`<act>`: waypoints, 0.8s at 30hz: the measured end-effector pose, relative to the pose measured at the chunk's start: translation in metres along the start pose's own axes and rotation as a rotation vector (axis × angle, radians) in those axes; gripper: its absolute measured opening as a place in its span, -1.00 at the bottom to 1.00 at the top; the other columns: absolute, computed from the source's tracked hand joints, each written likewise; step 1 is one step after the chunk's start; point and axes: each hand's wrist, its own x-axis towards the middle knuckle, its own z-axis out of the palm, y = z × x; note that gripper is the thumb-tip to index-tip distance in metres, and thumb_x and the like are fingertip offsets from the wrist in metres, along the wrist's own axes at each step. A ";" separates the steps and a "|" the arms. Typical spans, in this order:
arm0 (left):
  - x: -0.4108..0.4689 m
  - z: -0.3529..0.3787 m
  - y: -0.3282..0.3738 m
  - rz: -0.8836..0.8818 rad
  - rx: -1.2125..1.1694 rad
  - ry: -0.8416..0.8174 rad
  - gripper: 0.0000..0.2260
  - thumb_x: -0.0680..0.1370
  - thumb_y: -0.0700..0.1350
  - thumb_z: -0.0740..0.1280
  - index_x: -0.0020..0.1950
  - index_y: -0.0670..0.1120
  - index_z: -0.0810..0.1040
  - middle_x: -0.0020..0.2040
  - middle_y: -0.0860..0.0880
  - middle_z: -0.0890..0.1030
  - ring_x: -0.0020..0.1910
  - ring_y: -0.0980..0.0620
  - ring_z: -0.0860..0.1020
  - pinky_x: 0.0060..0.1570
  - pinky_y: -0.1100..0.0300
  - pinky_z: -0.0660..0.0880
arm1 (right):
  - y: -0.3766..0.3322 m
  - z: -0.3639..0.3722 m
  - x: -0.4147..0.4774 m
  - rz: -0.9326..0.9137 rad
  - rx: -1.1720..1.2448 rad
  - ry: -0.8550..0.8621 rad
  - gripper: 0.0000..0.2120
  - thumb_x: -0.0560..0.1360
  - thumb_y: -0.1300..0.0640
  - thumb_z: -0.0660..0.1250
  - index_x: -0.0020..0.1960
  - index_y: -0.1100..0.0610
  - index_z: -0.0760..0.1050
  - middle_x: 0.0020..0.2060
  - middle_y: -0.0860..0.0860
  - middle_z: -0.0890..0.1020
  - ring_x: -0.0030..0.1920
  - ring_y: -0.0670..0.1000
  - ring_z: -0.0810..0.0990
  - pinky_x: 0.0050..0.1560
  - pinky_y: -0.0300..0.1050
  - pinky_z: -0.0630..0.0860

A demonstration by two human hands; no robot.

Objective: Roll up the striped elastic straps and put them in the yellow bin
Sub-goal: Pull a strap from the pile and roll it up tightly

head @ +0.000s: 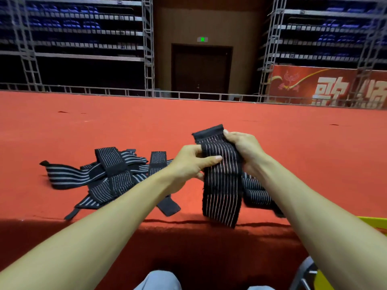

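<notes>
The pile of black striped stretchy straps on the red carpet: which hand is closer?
Left. The left hand is just right of the striped strap pile; the right hand is farther right.

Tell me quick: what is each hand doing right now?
Left hand: pinching the striped strap.
Right hand: gripping the same strap near its top.

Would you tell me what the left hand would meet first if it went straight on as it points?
The strap the left hand pinches; just beyond, probably the right hand.
</notes>
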 end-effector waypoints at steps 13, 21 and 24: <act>0.022 0.009 -0.054 -0.237 -0.019 -0.244 -0.85 0.63 -0.20 0.24 0.17 -0.17 0.52 -0.07 -0.11 0.62 -0.26 -0.03 0.60 -0.29 0.14 0.59 | 0.027 -0.015 0.028 0.014 -0.048 0.190 -0.90 0.58 0.25 0.29 0.00 0.25 0.57 -0.27 0.08 0.61 -0.30 -0.01 0.56 -0.22 -0.09 0.54; 0.061 0.023 -0.130 -0.248 0.142 -0.060 -0.84 0.63 -0.20 0.25 -0.16 -0.13 0.48 -0.49 0.06 0.48 -0.53 0.13 0.48 -0.48 0.31 0.37 | 0.104 -0.030 0.081 0.079 -0.204 0.325 -0.92 0.57 0.23 0.31 0.05 0.13 0.54 0.00 0.09 0.64 0.05 0.08 0.62 0.14 0.00 0.55; 0.079 0.023 -0.155 -0.209 0.297 -0.010 -0.75 0.62 -0.12 0.26 -0.26 -0.08 0.46 -0.45 0.04 0.48 -0.51 0.14 0.42 -0.44 0.22 0.36 | 0.125 -0.036 0.099 0.086 -0.250 0.366 -0.90 0.55 0.21 0.34 0.05 0.13 0.57 -0.05 0.05 0.65 0.01 0.05 0.63 0.05 -0.10 0.54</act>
